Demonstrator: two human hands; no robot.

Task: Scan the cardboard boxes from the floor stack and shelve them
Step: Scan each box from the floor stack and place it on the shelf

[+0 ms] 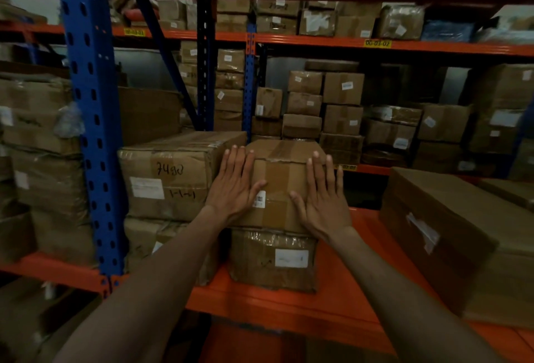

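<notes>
Centre of frame: cardboard box (278, 183), taped, barcode label facing camera, stacked on plastic-wrapped box (273, 260) on orange shelf (341, 284). Left hand (235, 186) flat against box's near face at left edge, fingers straight and spread, gripping nothing. Right hand (322, 203) flat at right edge, fingers likewise straight, thumb angled inward. Touching at left: larger box marked "7490" (173, 171). Lower right: long box (450, 232). Left of centre: blue upright (92, 119).

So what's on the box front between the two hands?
In the head view, between the left hand and right hand lies brown tape and a small barcode label on the box.
</notes>
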